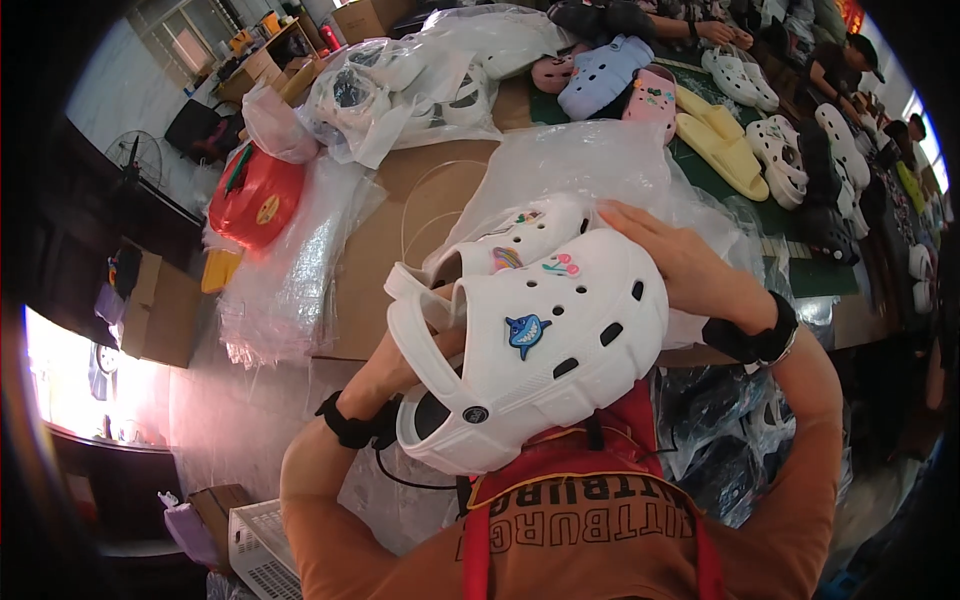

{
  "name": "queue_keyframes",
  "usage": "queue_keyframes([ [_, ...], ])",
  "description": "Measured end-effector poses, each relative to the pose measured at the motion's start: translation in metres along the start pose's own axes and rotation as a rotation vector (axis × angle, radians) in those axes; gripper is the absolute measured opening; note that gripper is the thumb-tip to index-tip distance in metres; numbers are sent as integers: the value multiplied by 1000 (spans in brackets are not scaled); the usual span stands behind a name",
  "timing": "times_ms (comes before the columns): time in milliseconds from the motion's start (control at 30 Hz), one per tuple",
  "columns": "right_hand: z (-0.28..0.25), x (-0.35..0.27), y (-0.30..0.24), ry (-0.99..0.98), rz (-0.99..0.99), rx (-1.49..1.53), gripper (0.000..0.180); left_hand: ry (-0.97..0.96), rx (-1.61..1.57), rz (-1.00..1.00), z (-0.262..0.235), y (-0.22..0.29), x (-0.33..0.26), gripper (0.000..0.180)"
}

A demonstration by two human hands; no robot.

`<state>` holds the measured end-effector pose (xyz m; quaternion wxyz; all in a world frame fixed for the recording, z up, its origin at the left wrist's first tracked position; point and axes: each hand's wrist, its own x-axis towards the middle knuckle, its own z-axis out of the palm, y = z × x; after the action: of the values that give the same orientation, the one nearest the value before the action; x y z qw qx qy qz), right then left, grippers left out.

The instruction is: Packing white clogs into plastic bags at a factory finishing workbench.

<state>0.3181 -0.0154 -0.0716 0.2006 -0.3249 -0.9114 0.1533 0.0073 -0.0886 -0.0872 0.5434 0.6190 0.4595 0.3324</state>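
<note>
A white clog point(560, 320) with a blue shark charm and a pink cherry charm is raised close in front of me, its toe to the right and its heel strap to the left. Behind it, partly covered, is a second white clog point(530, 232) with small colourful charms. My left hand point(440, 335) reaches into the heel opening of the near clog and holds it; most of its fingers are hidden. Against the toes lies my right hand point(665, 255), fingers together and wrapped round the far side of the pair. Clear plastic bags point(590, 160) lie beneath and beyond the clogs.
Left on the table are a red round container point(258, 200) and a stack of plastic bags point(290, 290). Bagged white clogs point(400, 90) lie at the back. Blue clogs point(605, 75) and yellow slides point(720, 140) stand at the right. Other people point(850, 75) work at the far right.
</note>
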Motion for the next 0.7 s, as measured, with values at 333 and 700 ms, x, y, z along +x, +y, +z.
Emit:
queue_keyframes([
  [333,4,-6,0,-94,7,178,67,102,54,115,3,-17,7,32],
  [700,13,-10,-23,-28,-58,-12,66,327,663,229,27,-25,20,26],
])
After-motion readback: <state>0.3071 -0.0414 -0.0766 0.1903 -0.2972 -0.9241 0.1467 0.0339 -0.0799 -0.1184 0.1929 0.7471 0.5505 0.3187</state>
